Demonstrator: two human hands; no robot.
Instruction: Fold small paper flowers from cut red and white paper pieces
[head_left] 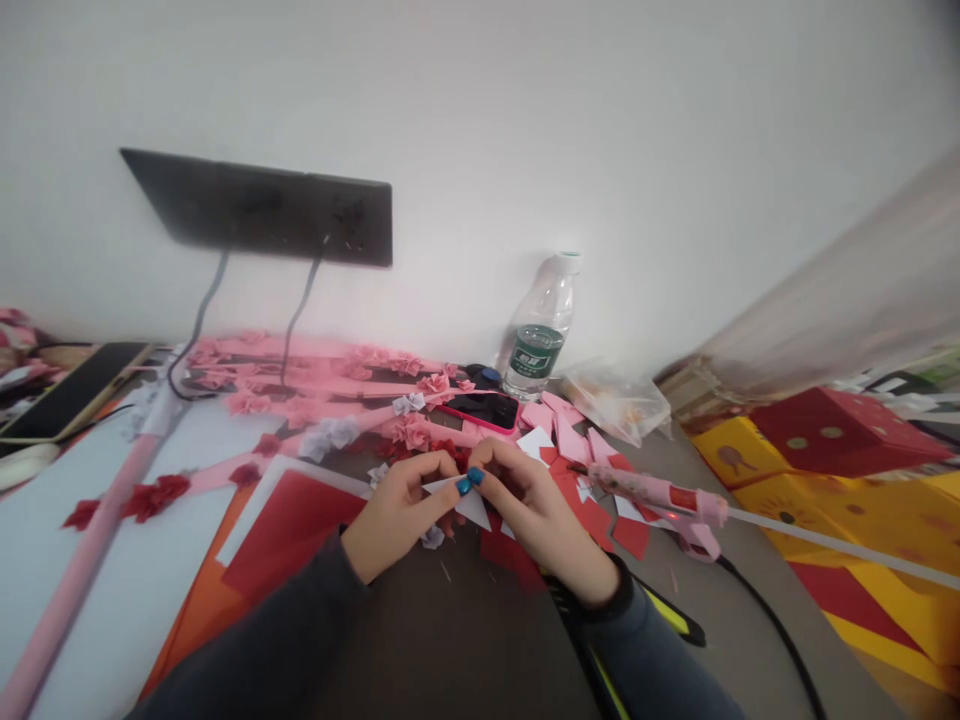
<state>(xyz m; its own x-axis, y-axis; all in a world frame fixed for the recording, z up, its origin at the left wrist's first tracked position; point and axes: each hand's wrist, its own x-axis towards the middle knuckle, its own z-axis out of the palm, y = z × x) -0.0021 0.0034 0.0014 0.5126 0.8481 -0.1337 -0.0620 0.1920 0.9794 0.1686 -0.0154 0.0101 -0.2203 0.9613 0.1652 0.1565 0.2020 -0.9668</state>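
Closely pinching paper [473,511] between left fingers [439,510] and right fingers [504,500], narrowed nearly tip to tip; jutting just below both, equally near each; cannot tell long axis.

light: soft, greyish | shadow: faint, left of bottle [538,335] | edges: stretched, blurred | top-right corner: darkened

Surroundings recorded: white wall [675,140], left and right margins.
Noted on wall: dark panel [300,215], two cables [304,296] hanging below. Noted near wall: clear bottle [535,350] with green label, transparent plastic bag [626,405] to its right, pink-edged phone [487,408] just in front. Far left: gold-edged phone [79,388], screen dark. Far right: red spotted box [840,432] adjoining yellow box [862,515].
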